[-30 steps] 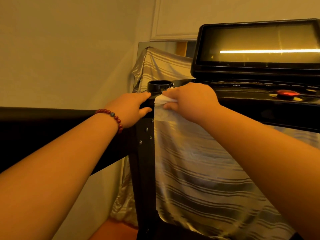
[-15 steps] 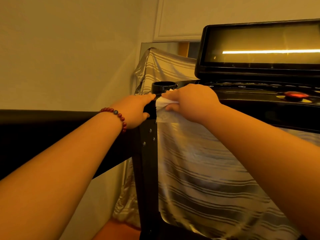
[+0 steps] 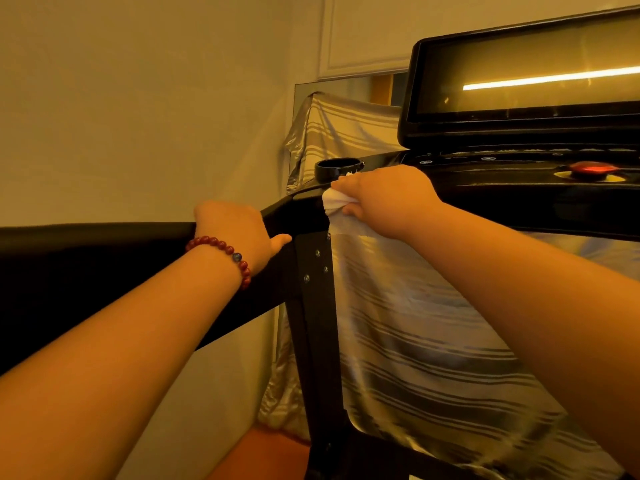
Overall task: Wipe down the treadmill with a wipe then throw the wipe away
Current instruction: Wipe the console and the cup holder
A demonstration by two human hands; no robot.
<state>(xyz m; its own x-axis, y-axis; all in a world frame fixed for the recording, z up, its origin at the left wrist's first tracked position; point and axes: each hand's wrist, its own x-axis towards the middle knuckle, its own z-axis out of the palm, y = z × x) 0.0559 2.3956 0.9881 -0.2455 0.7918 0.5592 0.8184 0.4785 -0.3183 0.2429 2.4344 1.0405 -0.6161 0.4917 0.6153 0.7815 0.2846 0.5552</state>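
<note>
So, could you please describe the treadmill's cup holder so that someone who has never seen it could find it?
Start at the big dark screen; the black console runs below it. At the console's left corner, just beyond the right hand gripping the white wipe, sits the cup holder. It is the only raised, open black ring, unlike the flat red button to the right.
</note>
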